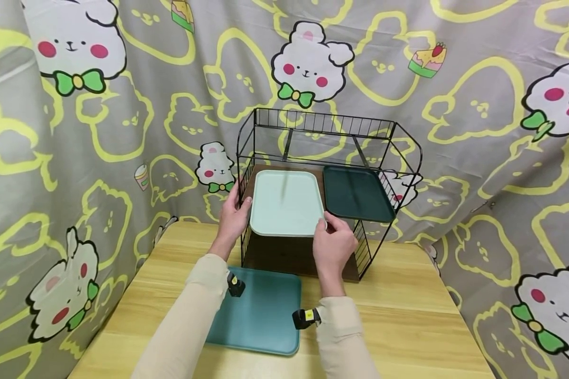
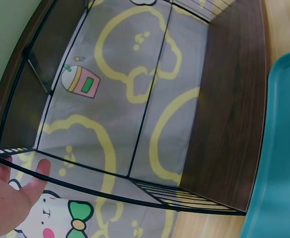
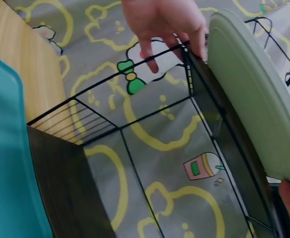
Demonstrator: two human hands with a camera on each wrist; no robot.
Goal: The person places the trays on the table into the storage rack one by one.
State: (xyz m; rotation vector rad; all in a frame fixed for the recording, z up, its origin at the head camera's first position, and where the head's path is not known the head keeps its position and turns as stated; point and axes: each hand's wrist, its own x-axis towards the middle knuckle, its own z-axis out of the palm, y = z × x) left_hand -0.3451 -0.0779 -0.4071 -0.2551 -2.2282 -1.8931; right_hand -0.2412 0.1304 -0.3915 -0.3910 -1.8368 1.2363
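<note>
Cartoon cloth around a wooden table

Grey curtain (image 1: 479, 173) printed with yellow outlines and white bow-tied bunnies hangs beyond the hands on every side; the light wooden table (image 1: 408, 321) lies beneath them, evenly lit.

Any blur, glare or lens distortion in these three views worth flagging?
Head view: even light, sharp, a soft streak of reflection on the pale green tray. Left wrist view: wide-angle bending of the black wire rack, the left hand soft at the edge. Right wrist view: tilted, mildly soft.

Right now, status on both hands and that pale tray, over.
Left hand and right hand grip the pale green tray at its near corners. Tray on the rack shelf, beside the dark green tray. Nothing blocking.
</note>
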